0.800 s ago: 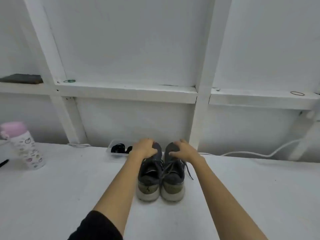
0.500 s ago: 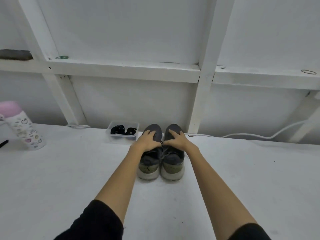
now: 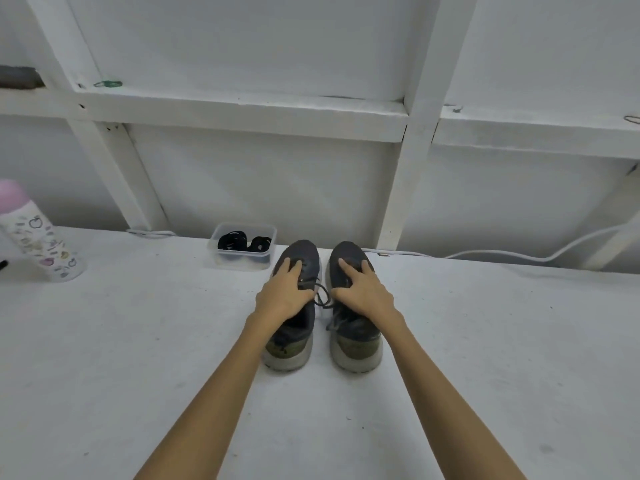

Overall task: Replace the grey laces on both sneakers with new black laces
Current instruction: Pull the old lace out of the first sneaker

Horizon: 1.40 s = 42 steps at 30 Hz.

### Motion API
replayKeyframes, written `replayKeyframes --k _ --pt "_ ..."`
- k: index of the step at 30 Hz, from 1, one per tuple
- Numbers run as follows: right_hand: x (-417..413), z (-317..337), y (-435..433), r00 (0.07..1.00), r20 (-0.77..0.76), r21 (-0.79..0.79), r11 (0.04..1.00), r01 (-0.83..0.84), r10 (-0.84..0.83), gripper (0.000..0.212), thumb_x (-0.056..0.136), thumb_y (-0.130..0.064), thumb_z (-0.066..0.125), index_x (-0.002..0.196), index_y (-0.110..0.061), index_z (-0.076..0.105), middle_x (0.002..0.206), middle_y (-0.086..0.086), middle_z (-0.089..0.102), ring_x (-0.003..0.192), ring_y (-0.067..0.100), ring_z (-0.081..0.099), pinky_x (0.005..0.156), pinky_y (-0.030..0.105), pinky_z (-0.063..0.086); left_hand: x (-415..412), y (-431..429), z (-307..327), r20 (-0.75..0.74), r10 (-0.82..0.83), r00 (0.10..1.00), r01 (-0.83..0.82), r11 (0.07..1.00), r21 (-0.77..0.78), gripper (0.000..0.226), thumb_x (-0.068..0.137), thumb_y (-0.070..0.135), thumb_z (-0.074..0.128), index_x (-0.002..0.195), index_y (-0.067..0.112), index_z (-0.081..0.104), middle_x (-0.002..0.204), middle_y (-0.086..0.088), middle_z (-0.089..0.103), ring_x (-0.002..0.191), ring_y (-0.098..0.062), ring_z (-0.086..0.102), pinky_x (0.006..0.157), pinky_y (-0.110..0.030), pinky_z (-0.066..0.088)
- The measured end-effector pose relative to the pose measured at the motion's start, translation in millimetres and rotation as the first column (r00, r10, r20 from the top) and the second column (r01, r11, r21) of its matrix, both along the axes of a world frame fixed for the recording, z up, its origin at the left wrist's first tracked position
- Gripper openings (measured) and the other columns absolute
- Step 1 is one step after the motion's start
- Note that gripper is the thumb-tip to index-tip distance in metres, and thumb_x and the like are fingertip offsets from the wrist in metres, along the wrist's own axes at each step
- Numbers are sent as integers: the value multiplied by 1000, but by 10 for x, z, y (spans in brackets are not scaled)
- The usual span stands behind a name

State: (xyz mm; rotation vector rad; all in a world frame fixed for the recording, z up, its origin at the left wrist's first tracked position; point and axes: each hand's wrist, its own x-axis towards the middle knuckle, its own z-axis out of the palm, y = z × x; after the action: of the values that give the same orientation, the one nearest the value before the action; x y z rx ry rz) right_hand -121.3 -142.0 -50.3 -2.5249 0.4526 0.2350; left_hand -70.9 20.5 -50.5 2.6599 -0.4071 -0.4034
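Two dark grey sneakers stand side by side on the white table, heels toward me. My left hand (image 3: 285, 292) rests flat on top of the left sneaker (image 3: 289, 351), its fingers spread over the vamp. On the right sneaker (image 3: 356, 351) my right hand (image 3: 363, 292) lies the same way. Grey laces (image 3: 323, 301) stick out in loops between my two thumbs. The new black laces (image 3: 239, 241) lie coiled in a small clear tub (image 3: 214, 237) just left of the left shoe's toe.
A pink-capped bottle (image 3: 38, 237) stands at the table's far left. A white cable (image 3: 519, 254) runs along the back edge on the right. White shelf posts (image 3: 401, 188) rise just behind the shoes. Bare table surface (image 3: 138, 341) spreads in front.
My hands slid back from the toes to the lace area. The sneakers came toward me and now stand slightly apart. The view tilted down.
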Motion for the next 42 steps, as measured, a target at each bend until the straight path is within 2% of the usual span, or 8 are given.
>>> replayKeyframes --k 9,16,28,31,34,37,39,42 --pt "-876 104 146 998 -58 -1 1000 -21 20 75 88 -42 53 151 -50 13 164 -5 -6 151 23 8 106 45 37 -804 416 79 -43 7 999 -7 1000 -4 71 96 35 49 155 32 10 162 14 -6 137 -28 38 102 -41 41" --pt "-1405 173 257 993 -106 48 998 -43 48 78 88 -41 52 148 -56 6 163 -12 -14 151 18 7 96 34 40 -1249 602 138 -89 26 996 -25 1000 13 70 97 35 45 154 36 4 160 20 -12 122 -21 51 94 -35 46" --pt "-1696 201 348 992 -120 84 996 -37 47 80 88 -40 52 148 -57 1 161 -12 -19 151 18 6 103 37 39 -1507 703 117 -103 11 995 -10 1000 6 69 96 38 44 153 40 5 159 24 -12 123 -20 50 95 -35 45" --pt "-1694 195 338 991 -116 83 995 -51 61 80 88 -42 52 147 -58 0 161 -13 -20 151 18 8 99 34 41 -1469 741 70 -113 -17 993 10 998 -60 69 95 49 47 152 42 9 159 26 -7 137 -17 38 105 -35 39" --pt "-1691 187 306 989 -120 93 992 -81 92 81 87 -54 55 146 -60 0 161 -14 -19 151 16 8 103 37 38 -1382 868 45 -163 1 987 -55 944 -326 73 82 70 51 147 45 30 155 28 19 140 -3 31 115 -33 26" --pt "-1633 285 131 974 -170 174 978 -118 147 88 75 -76 57 146 -60 9 163 -13 -8 150 14 11 116 41 27 -1177 1102 -140 -115 82 990 -130 850 -511 61 83 72 48 138 46 43 143 34 38 136 10 31 121 -41 16" --pt "-1512 439 -26 967 -185 217 967 -135 177 94 65 -85 55 146 -57 19 163 -11 14 147 14 23 118 44 26 -1021 1317 -391 -14 120 993 -114 893 -436 60 89 66 41 143 39 39 149 28 29 143 2 24 122 -38 4" --pt "-1179 671 -112 982 -84 186 971 -152 170 79 78 -70 59 147 -47 30 153 -9 37 136 17 40 112 47 35 -911 1564 -761 147 96 985 -59 969 -238 71 89 69 32 148 30 33 155 21 18 147 -1 12 120 -26 -3"
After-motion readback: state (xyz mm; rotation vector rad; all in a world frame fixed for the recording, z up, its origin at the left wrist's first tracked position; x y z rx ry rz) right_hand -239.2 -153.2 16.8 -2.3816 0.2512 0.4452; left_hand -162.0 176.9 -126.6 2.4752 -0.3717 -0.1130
